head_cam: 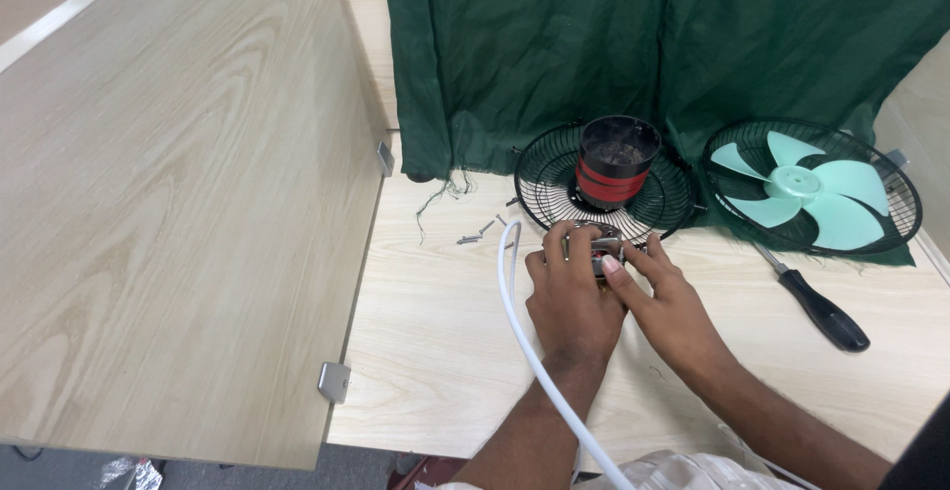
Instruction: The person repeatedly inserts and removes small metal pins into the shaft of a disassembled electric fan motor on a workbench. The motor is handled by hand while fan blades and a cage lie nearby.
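My left hand (569, 297) and my right hand (661, 300) meet on the light wooden table (435, 332), both gripping a small metal fan part (598, 245) at the front rim of a black wire fan guard (554, 168). A black and red fan motor (614, 161) stands upright on that guard. A white power cord (515, 302) runs from the part down along my left forearm. What lies under my fingers is hidden.
Several loose screws (475, 236) lie left of the guard. A second black guard (896, 223) holding a mint green fan blade (802, 185) sits at the right, with a black-handled screwdriver (816, 302) in front. Green cloth (614, 35) hangs behind; a wooden partition (178, 203) stands at left.
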